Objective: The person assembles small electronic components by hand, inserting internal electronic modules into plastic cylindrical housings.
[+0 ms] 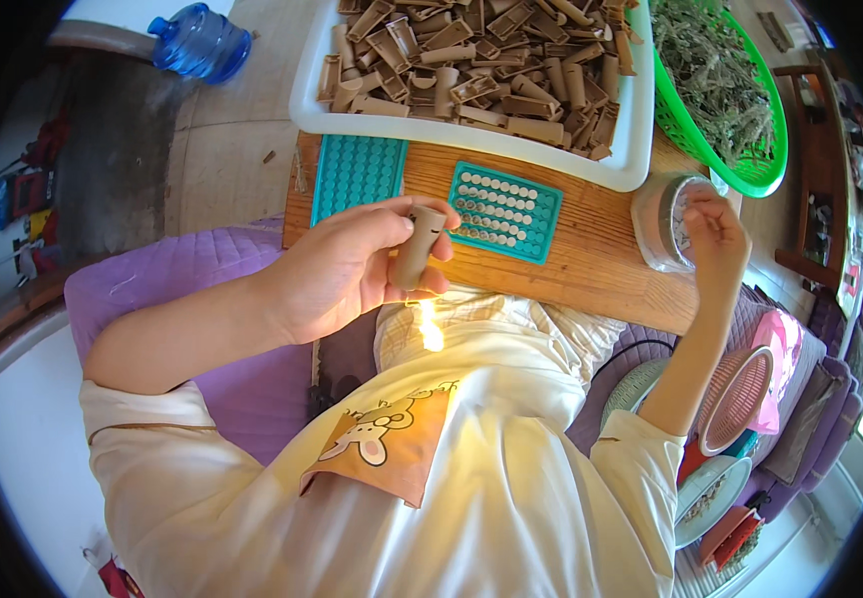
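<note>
My left hand (pixel 347 264) grips a tan cylindrical tube (pixel 417 247) upright, just above the near edge of the wooden board (pixel 591 274). My right hand (pixel 716 234) has its fingers pinched over a small round clear container (pixel 663 221) at the board's right end; whether it holds anything is hidden. A teal perforated tray (pixel 504 211) with several white round pieces in its holes lies on the board between both hands. A second teal tray (pixel 355 174) with no pieces showing lies to its left.
A white tray (pixel 307 95) heaped with several tan tubes stands behind the board. A green basket (pixel 765 149) of dried herbs is at the far right. A blue water jug (pixel 200 42) lies far left. Purple cushions (pixel 167 284), pink basket (pixel 735 399) near my lap.
</note>
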{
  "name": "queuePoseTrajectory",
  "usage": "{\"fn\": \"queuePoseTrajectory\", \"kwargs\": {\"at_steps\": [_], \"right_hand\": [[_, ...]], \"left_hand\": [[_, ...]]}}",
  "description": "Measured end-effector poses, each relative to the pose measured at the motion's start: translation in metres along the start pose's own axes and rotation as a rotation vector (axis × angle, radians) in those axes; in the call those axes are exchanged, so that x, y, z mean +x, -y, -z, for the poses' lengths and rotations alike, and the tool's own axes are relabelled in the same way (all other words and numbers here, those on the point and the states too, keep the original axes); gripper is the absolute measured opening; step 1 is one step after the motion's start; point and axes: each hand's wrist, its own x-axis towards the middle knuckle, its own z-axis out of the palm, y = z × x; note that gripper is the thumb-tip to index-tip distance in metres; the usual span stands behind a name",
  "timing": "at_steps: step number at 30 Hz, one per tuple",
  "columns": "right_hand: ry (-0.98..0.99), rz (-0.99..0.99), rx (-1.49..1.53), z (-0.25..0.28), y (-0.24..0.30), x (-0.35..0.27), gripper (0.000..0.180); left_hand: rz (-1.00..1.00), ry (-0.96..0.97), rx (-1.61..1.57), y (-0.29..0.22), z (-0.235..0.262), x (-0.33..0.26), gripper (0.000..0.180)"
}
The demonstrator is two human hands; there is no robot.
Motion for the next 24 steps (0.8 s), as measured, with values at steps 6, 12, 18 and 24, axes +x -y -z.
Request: {"fn": "queuePoseTrajectory", "kwargs": {"at_steps": [6, 12, 18, 24], "right_hand": [[0.176, 0.148, 0.483, -0.111, 0.081, -0.041, 0.008], [0.286, 0.073, 0.546, -0.145, 0.103, -0.043, 0.010], [0.272, -0.020, 0.607, -0.146, 0.102, -0.043, 0.010], [0.284, -0.010, 0.511, -0.145, 0.105, -0.045, 0.008]], "left_hand": [[0.054, -0.051, -0.075, -0.003, -0.009, 0.000, 0.032], [0.110, -0.066, -0.101, -0.003, -0.007, -0.003, 0.037], [0.142, -0.052, -0.083, -0.005, -0.008, -0.003, 0.038], [0.169, -0.050, -0.075, -0.006, -0.009, -0.003, 0.036]]}}
